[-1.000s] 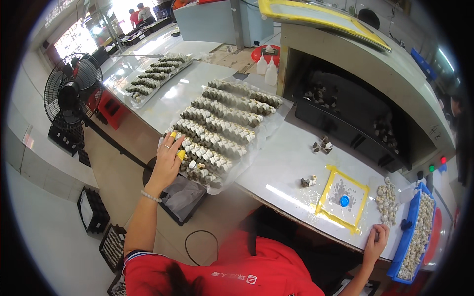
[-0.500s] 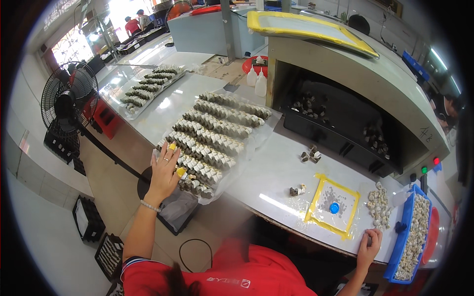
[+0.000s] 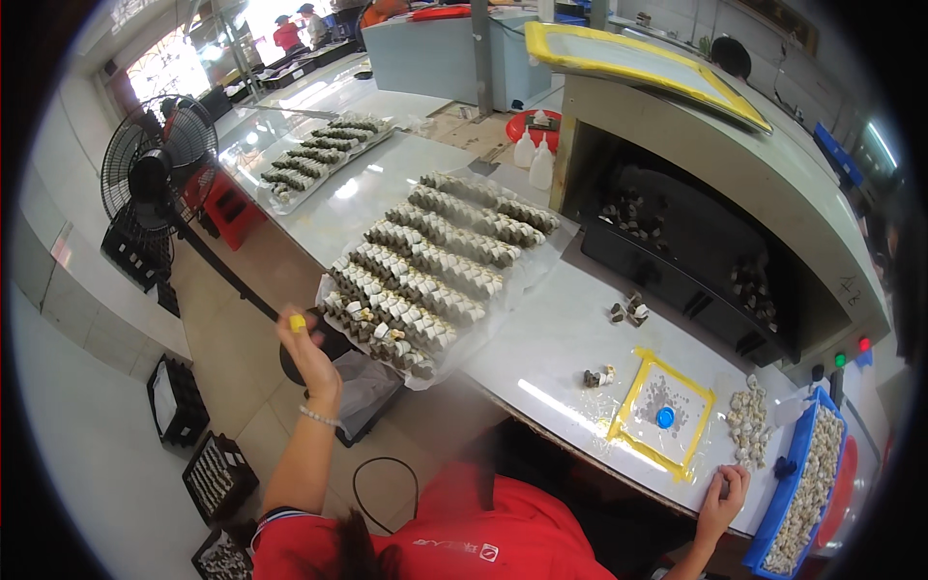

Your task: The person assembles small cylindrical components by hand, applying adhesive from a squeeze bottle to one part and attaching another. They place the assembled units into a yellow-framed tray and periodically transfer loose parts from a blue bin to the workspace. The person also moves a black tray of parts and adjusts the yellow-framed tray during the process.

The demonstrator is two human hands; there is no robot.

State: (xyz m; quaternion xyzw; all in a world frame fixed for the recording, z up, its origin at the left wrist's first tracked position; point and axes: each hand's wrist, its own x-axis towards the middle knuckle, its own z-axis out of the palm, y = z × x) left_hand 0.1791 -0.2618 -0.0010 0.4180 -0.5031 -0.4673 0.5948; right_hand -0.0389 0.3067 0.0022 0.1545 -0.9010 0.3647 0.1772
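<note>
Fabric of a red shirt (image 3: pixel 527 536) is seen at the lower edge, with both forearms stretched out from it. The right hand (image 3: pixel 727 502) is rested at the table's front edge with its fingers curled, and a small dark piece (image 3: pixel 723 489) is held between thumb and fingers. Beside it stands a blue bin (image 3: pixel 764 543), filled with small pale pieces (image 3: pixel 807 493). The left hand (image 3: pixel 308 354), ringed at the wrist by a beaded bracelet (image 3: pixel 320 417), is raised just off the near corner of the filled sheet; its fingers, one capped with a yellow cover (image 3: pixel 297 322), are bent and blurred, and whether anything is grasped cannot be told. Farther in, a square of yellow tape (image 3: pixel 630 394) is marked on the table, with a blue cap (image 3: pixel 665 417) set inside it and a heap of pale pieces (image 3: pixel 747 425) laid at its right. Long rows of grey-and-white pieces (image 3: pixel 425 275) are lined up on the filled sheet, between the left hand and a large cabinet (image 3: pixel 590 106). Scattered pieces (image 3: pixel 633 213) are held in the cabinet's dark chamber. Beyond the rows, two white bottles (image 3: pixel 541 164) are placed near a red basin (image 3: pixel 517 124), and a second set of rows (image 3: pixel 324 150) is laid out near a black fan (image 3: pixel 150 174). Two people (image 3: pixel 287 37) are glimpsed at the far end.
</note>
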